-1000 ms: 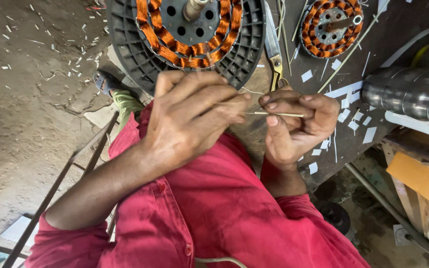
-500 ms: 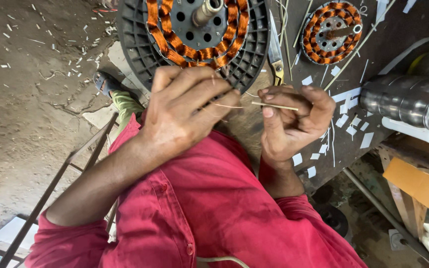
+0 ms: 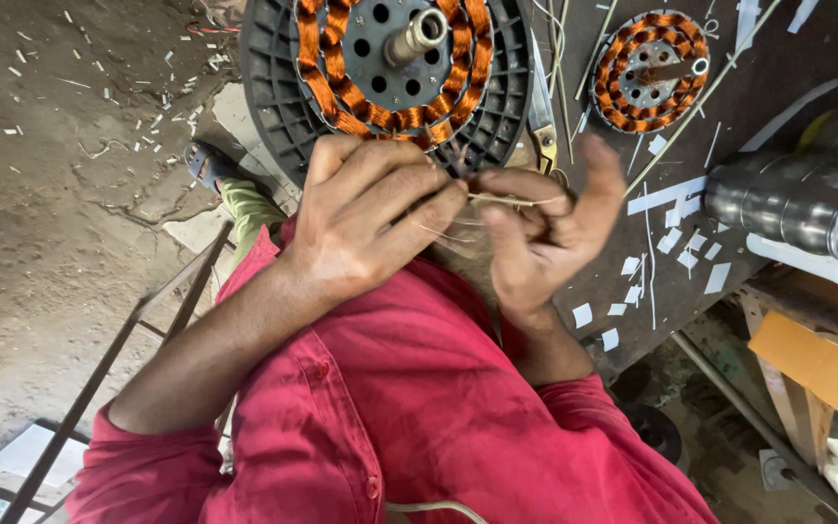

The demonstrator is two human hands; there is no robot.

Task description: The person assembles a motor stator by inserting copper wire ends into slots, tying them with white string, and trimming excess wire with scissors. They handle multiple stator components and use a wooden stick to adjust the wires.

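A: What is being held, and where?

B: A thin pale sliver (image 3: 511, 200), like a strip of insulating paper or a fine stick, lies level between the two hands, just below the large motor stator (image 3: 390, 68); the left hand (image 3: 366, 218) pinches its near end with fingertips closed on it; the right hand (image 3: 545, 233) has thumb and forefinger closed on the other end while its remaining fingers fan out, likely to keep them clear of the work.

A: And the stator itself?

B: At twelve o'clock from the hands; a dark round frame with copper-orange windings (image 3: 341, 107) circling a steel shaft (image 3: 417, 34); it sits close to the chest, probably so the slots stay within reach.

A: What lies further out?

B: On the dark table (image 3: 788, 68), at one o'clock, scissors (image 3: 541, 112) beside the frame; at two o'clock a smaller wound stator (image 3: 654, 70); white paper offcuts (image 3: 676, 247) scattered at three o'clock; a shiny metal housing (image 3: 792, 199) beyond them; the dusty floor (image 3: 60, 223) at nine o'clock, littered with white scraps.
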